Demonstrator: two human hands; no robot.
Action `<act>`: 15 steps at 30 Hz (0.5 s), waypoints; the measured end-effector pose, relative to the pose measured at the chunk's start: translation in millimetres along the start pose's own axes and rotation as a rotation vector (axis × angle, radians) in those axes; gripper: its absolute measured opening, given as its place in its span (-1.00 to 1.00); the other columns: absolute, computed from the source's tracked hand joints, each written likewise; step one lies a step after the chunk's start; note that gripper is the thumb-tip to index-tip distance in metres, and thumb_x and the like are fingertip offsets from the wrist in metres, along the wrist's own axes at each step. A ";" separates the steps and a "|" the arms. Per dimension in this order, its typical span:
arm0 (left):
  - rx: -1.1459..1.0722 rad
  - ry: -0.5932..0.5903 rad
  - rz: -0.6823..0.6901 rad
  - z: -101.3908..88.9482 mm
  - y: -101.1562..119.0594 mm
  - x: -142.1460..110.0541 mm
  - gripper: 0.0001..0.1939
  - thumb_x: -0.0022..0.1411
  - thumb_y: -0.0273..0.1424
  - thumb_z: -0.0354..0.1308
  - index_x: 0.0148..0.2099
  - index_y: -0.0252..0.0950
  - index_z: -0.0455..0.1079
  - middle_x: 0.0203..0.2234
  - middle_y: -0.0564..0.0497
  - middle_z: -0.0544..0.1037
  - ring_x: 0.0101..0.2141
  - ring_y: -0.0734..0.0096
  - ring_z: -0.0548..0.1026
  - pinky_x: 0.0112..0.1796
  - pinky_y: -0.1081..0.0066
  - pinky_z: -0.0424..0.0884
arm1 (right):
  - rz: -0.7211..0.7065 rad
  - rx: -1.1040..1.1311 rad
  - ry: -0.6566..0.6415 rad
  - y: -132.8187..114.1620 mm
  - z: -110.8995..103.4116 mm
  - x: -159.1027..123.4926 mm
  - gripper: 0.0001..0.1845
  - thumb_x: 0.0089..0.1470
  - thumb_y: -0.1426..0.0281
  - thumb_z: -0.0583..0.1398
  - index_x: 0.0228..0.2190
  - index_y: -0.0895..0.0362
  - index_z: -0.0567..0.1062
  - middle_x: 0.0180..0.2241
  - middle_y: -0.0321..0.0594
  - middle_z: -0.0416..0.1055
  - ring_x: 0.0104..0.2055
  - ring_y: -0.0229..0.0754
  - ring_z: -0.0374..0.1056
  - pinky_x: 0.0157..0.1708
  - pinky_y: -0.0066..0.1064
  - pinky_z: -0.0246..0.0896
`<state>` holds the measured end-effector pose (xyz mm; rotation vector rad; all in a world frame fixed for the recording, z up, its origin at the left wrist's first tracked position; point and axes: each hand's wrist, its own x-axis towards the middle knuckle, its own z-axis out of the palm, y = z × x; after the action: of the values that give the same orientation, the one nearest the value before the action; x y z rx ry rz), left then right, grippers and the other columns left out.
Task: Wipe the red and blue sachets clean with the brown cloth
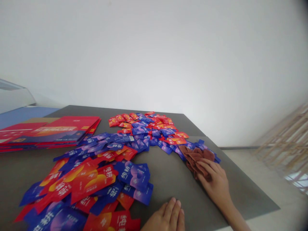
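Note:
On the right side of the dark table, my right hand point(216, 179) is closed on a crumpled brown cloth point(196, 159). The cloth touches several blue sachets at the right end of the pile. My left hand point(167, 216) lies flat on the tabletop at the bottom centre, fingers stretched out and holding nothing. To its left spreads a heap of red and blue sachets point(92, 179) with white lettering. Farther back, more sachets point(154, 126) in the same two colours lie in a loose pile that curves toward the cloth.
A stack of flattened red and blue printed cartons point(51, 131) lies at the left. The grey table point(243, 184) ends at its right edge above a pale floor. A white wall stands behind it. Slatted wooden pieces point(286, 141) lean at the far right.

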<state>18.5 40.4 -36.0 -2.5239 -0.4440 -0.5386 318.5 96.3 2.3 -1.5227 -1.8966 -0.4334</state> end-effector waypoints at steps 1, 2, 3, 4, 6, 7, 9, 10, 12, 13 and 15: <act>0.001 0.009 -0.005 -0.4 -0.4 0.4 -0.71 0.51 -0.55 0.04 0.18 -0.43 0.44 0.07 -0.17 0.65 0.02 0.22 0.65 -0.07 0.36 0.57 | 0.000 -0.003 -0.001 0.0 0.0 0.0 -0.69 0.24 0.23 0.23 -0.01 -0.03 0.58 0.06 -0.15 0.55 0.07 0.09 0.44 0.04 -0.05 0.28; 0.001 0.012 -0.008 -0.9 -0.8 0.8 -0.72 0.51 -0.55 0.04 0.17 -0.43 0.45 0.06 -0.16 0.65 0.02 0.23 0.65 -0.08 0.36 0.57 | 0.001 -0.004 -0.002 0.1 0.1 -0.1 -0.69 0.23 0.23 0.23 0.00 -0.03 0.58 0.06 -0.15 0.55 0.08 0.09 0.44 0.04 -0.05 0.29; 0.000 0.010 -0.007 -1.2 -1.2 1.2 -0.73 0.51 -0.55 0.04 0.16 -0.43 0.45 0.06 -0.16 0.65 0.01 0.22 0.65 -0.08 0.36 0.58 | 0.002 -0.004 -0.002 0.2 0.2 -0.3 -0.68 0.23 0.24 0.23 0.00 -0.03 0.58 0.06 -0.15 0.55 0.08 0.09 0.44 0.04 -0.05 0.29; -0.002 0.006 -0.002 -1.3 -1.5 1.5 -0.73 0.51 -0.55 0.05 0.16 -0.43 0.46 0.05 -0.16 0.66 0.01 0.22 0.65 -0.09 0.36 0.58 | 0.004 -0.003 -0.001 0.5 0.4 -0.5 -0.68 0.23 0.24 0.23 0.01 -0.03 0.58 0.06 -0.15 0.55 0.08 0.09 0.44 0.05 -0.04 0.29; -0.005 -0.004 0.006 -0.9 -2.1 2.1 -0.73 0.51 -0.55 0.05 0.15 -0.43 0.46 0.05 -0.16 0.66 0.00 0.22 0.66 -0.10 0.36 0.59 | 0.004 -0.001 0.002 1.2 1.1 -1.1 -0.67 0.23 0.25 0.23 0.01 -0.03 0.57 0.07 -0.14 0.55 0.09 0.10 0.44 0.06 -0.03 0.28; -0.008 -0.005 0.007 -0.5 -2.5 2.4 -0.73 0.51 -0.55 0.05 0.15 -0.43 0.46 0.04 -0.16 0.66 -0.01 0.22 0.66 -0.10 0.36 0.59 | 0.003 -0.001 0.003 1.6 1.6 -1.4 -0.67 0.23 0.24 0.22 0.02 -0.03 0.57 0.07 -0.14 0.55 0.09 0.10 0.43 0.07 -0.03 0.28; -0.023 -0.014 0.012 0.1 -3.5 3.4 -0.73 0.50 -0.56 0.04 0.15 -0.43 0.47 0.04 -0.15 0.66 -0.02 0.23 0.66 -0.11 0.37 0.59 | 0.000 -0.002 0.004 2.0 2.4 -1.8 -0.67 0.23 0.24 0.22 0.02 -0.03 0.57 0.07 -0.14 0.54 0.10 0.10 0.43 0.08 -0.03 0.28; -0.039 -0.024 0.015 0.0 -4.2 4.2 -0.73 0.50 -0.55 0.04 0.14 -0.43 0.47 0.04 -0.16 0.66 -0.02 0.23 0.66 -0.11 0.38 0.59 | -0.001 -0.002 0.005 2.1 2.8 -1.8 -0.67 0.23 0.24 0.22 0.02 -0.03 0.57 0.08 -0.14 0.54 0.10 0.10 0.43 0.08 -0.02 0.27; -0.082 -0.054 0.019 -2.1 -6.9 6.7 -0.73 0.51 -0.54 0.03 0.13 -0.42 0.49 0.05 -0.16 0.66 -0.01 0.25 0.65 -0.11 0.39 0.58 | 0.002 0.002 0.006 1.7 3.1 -1.7 -0.67 0.24 0.23 0.22 0.02 -0.03 0.57 0.08 -0.15 0.54 0.10 0.09 0.43 0.09 -0.02 0.27; -0.107 -0.074 0.016 -4.1 -9.1 8.3 -0.74 0.51 -0.53 0.03 0.12 -0.41 0.49 0.05 -0.16 0.66 0.00 0.26 0.64 -0.12 0.39 0.57 | 0.004 0.005 0.004 1.5 3.2 -1.5 -0.68 0.24 0.23 0.23 0.01 -0.03 0.57 0.08 -0.14 0.54 0.10 0.09 0.43 0.09 -0.02 0.27; -0.169 -0.116 0.020 -10.1 -16.4 11.8 -0.75 0.52 -0.47 0.05 0.09 -0.37 0.51 0.04 -0.15 0.66 0.00 0.29 0.63 -0.16 0.42 0.56 | 0.009 0.010 -0.001 1.3 3.3 -1.2 -0.68 0.24 0.23 0.23 0.01 -0.03 0.57 0.08 -0.14 0.54 0.09 0.10 0.43 0.08 -0.02 0.27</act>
<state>19.2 50.6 -15.9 -2.7292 -0.4312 -0.4398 318.9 97.8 -1.1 -1.5248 -1.8891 -0.4184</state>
